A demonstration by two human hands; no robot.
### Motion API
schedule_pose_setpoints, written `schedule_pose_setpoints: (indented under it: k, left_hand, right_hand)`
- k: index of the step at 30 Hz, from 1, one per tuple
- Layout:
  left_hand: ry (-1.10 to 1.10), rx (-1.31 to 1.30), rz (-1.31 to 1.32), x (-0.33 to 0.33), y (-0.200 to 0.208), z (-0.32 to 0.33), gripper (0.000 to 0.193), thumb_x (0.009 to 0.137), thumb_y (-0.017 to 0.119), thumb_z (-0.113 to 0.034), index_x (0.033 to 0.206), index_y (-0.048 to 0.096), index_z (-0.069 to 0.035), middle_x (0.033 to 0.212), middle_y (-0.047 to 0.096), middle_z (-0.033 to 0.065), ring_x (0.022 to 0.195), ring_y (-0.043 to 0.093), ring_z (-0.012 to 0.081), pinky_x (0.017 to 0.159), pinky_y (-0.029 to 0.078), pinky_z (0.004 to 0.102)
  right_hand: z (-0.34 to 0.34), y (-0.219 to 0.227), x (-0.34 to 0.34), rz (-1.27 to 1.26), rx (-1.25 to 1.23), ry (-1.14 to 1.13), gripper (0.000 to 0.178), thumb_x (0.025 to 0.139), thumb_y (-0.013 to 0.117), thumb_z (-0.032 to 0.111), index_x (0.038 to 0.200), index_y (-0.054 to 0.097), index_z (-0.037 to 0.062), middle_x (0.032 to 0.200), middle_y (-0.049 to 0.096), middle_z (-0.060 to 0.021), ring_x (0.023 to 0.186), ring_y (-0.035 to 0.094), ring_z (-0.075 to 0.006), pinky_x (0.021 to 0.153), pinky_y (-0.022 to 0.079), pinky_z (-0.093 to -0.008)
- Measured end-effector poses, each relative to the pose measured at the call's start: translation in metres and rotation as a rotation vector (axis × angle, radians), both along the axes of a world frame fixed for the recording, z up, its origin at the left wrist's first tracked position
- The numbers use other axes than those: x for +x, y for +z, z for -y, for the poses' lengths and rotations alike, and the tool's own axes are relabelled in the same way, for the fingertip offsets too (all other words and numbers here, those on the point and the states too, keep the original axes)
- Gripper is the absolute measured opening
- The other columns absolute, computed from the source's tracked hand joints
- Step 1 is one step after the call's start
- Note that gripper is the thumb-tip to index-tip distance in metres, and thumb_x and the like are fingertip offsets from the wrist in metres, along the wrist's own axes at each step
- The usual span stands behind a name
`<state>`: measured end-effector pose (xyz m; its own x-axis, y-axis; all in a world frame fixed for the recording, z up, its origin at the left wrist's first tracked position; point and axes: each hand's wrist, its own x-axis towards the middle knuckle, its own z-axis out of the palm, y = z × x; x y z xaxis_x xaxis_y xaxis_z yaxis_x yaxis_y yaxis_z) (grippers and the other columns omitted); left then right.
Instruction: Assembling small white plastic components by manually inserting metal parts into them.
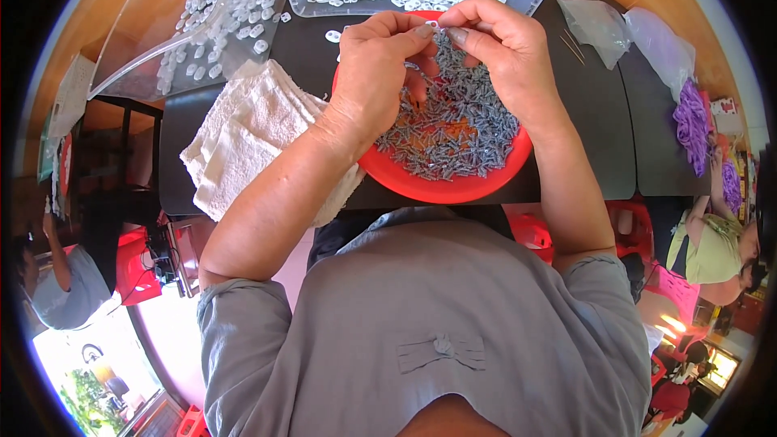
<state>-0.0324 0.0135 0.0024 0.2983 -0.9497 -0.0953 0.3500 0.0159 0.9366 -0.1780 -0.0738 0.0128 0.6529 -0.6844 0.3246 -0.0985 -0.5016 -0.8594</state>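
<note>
My left hand (376,69) and my right hand (510,53) meet above the far side of a red bowl (453,190). Thumb and forefinger are pinched on each, and between their tips shows a small white plastic piece (432,24). The left fingertips close on one side of it, the right ones at its other side; anything else in the right pinch is too small to make out. Many small grey ribbed pieces, like screws or plugs (453,150), fill the bowl.
A clear bin (295,0) of white pieces stands behind the bowl. More white pieces (214,24) lie at far left beside a clear curved lid. A cream towel (251,137) is left of the bowl. Plastic bags (595,28), thin sticks (572,47) and purple bands (692,125) lie right.
</note>
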Motion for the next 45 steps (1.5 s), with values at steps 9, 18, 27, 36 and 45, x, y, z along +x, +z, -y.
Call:
schedule_pose_setpoints:
  k: [9,18,27,36,45]
  left_hand:
    - [0.027,0.017,0.052,-0.004,-0.001,-0.001,0.015,0.093,0.057,-0.012,0.098,0.06,0.002,0.081,0.062,0.0074,0.066,0.061,0.0149,0.044,0.043,0.0236]
    - [0.061,0.017,0.058,-0.008,0.0,-0.001,0.013,0.091,0.057,-0.008,0.095,0.06,0.004,0.077,0.061,0.007,0.057,0.058,0.0114,0.038,0.041,0.0227]
    - [0.077,0.009,0.081,-0.01,0.001,-0.002,0.013,0.091,0.057,-0.008,0.094,0.06,0.004,0.075,0.061,0.0067,0.055,0.057,0.0104,0.038,0.042,0.0222]
    - [0.102,-0.011,0.103,-0.013,-0.004,-0.001,0.013,0.092,0.057,-0.009,0.093,0.06,0.004,0.071,0.059,0.0051,0.053,0.055,0.0094,0.038,0.041,0.0223]
    - [0.251,-0.14,0.226,-0.021,-0.008,-0.002,0.007,0.088,0.059,-0.003,0.087,0.062,0.003,0.065,0.059,0.0054,0.049,0.052,0.009,0.039,0.039,0.0239]
  right_hand:
    - [-0.004,-0.001,0.005,0.133,-0.034,-0.028,0.016,0.082,0.058,-0.005,0.097,0.061,0.0018,0.079,0.065,-0.0036,0.069,0.058,-0.0095,0.062,0.047,-0.0251]
    - [-0.005,-0.003,0.007,0.11,-0.143,-0.007,0.015,0.079,0.059,-0.007,0.092,0.058,0.0016,0.077,0.064,-0.0079,0.072,0.063,-0.0164,0.066,0.049,-0.0276]
    - [-0.005,-0.003,0.006,0.148,-0.166,-0.006,0.017,0.078,0.058,-0.009,0.091,0.057,0.0015,0.076,0.063,-0.0071,0.071,0.062,-0.0154,0.065,0.049,-0.0273]
    - [-0.01,-0.005,0.007,0.126,-0.215,0.007,0.016,0.082,0.054,-0.011,0.091,0.058,0.0016,0.081,0.062,0.0007,0.071,0.055,-0.0045,0.061,0.045,-0.0194]
    - [-0.022,-0.004,0.019,0.219,-0.486,-0.041,0.019,0.078,0.055,-0.014,0.089,0.058,0.0003,0.078,0.064,-0.0048,0.072,0.062,-0.0098,0.066,0.05,-0.0229]
